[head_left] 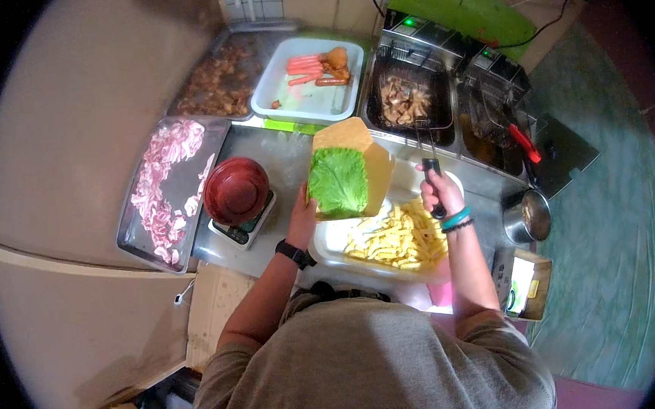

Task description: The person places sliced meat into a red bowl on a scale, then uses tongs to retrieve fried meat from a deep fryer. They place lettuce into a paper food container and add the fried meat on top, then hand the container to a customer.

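Note:
My left hand [306,210] holds an open kraft-paper takeaway box [377,179] by its near left side. A green lettuce leaf [338,181] lies inside the box and covers its bottom. My right hand [441,191] is wrapped round the black handle [431,170] of a fryer basket [416,126]. The basket sits in the left fryer well, with pale brown fried pieces [404,101] in it. Below the box and my right hand, a white tray [330,249] holds a heap of yellow French fries [405,236].
A red bowl [236,190] stands on a kitchen scale [242,233]. Left of it is a metal tray [179,259] of raw sliced meat. Behind are a white tub [267,94] of sausages and a tray of browned meat [218,79]. Right: a second fryer [488,132], metal pot [528,218], small carton [538,288].

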{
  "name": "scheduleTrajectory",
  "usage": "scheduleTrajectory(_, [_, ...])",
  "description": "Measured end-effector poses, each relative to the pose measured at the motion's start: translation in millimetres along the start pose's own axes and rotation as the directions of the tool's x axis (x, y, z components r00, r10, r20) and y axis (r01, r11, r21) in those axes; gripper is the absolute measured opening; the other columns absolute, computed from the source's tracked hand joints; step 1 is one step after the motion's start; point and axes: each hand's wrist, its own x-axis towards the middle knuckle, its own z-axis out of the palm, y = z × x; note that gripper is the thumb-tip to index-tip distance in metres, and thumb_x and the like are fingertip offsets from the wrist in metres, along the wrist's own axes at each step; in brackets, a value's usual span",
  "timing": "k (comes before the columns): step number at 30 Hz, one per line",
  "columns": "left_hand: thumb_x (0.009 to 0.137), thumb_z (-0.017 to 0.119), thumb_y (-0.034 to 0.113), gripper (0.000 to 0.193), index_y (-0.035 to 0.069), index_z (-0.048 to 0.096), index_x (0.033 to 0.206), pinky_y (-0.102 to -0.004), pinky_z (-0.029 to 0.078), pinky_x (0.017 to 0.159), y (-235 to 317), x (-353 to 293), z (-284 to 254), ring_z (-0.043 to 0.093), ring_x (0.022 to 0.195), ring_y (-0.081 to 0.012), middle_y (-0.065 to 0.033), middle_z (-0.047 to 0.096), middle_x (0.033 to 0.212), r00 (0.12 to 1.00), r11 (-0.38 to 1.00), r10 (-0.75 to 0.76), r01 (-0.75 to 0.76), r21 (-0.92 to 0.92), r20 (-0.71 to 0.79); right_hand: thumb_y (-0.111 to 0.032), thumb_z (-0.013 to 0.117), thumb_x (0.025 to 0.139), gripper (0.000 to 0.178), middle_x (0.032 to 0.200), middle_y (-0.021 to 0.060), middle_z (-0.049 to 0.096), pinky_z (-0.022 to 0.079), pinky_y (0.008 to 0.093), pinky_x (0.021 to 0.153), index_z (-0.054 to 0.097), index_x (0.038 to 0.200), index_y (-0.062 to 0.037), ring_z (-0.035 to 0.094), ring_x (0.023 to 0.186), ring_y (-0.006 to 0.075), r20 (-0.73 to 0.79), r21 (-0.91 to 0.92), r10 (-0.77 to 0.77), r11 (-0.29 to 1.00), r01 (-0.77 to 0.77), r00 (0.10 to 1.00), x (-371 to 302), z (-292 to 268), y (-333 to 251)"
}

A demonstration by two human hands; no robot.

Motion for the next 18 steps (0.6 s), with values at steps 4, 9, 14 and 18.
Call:
scheduleTrajectory(4, [0.089,0.035,0.008,0.043,0.001,0.026,0.13,-0.029,0.027,0.098,4.0,0.7,1.5,0.037,0.117,-0.0204,-0.0137,0.037,0.128,0.998,0.97,0.055,-0.056,0.237,0.013,-0.024,0.039,0.092,0.023,0.06,-0.0015,0.042,0.033,0.0219,0.037,0.046,0.11,-0.0117,0.034,0.042,0.0067,-0.075,0.029,-0.048,0.998,0.05,0.996,-10.5,4.9,20.2])
scheduleTrajectory(9, [0.088,0.034,0.008,0.043,0.001,0.027,0.13,-0.0288,0.028,0.098,-10.8,5.6,-4.3,0.037,0.116,-0.0199,-0.0133,0.038,0.127,1.0,0.998,-0.002,0.003,0.058,-0.011,-0.024,0.04,0.091,0.023,0.06,-0.0014,0.041,0.032,0.021,0.037,0.046,0.108,-0.01,0.033,0.042,0.0051,-0.022,-0.01,0.009,1.0,-0.01,1.0,-1.0,-0.7,-0.9])
scheduleTrajectory(14, [0.088,0.033,0.008,0.042,0.0,0.027,0.129,-0.0295,0.03,0.096,13.1,-4.7,5.0,0.038,0.115,-0.0206,-0.0141,0.039,0.126,0.999,0.99,-0.005,0.01,0.14,-0.036,-0.023,0.041,0.091,0.022,0.06,-0.0014,0.041,0.033,0.0213,0.037,0.046,0.109,-0.0116,0.034,0.041,0.0066,-0.066,0.047,-0.032,0.998,0.035,0.997,-9.4,10.5,18.6])
scheduleTrajectory(18, [0.089,0.032,0.01,0.041,0.0,0.027,0.128,-0.0305,0.033,0.094,21.2,-6.0,7.3,0.04,0.113,-0.0217,-0.0149,0.04,0.124,0.999,0.983,0.023,-0.017,0.181,-0.033,-0.024,0.04,0.091,0.022,0.06,-0.0015,0.041,0.032,0.0214,0.037,0.046,0.108,-0.0109,0.035,0.042,0.0059,-0.023,0.045,0.036,0.998,-0.035,0.999,2.0,-8.7,8.4])
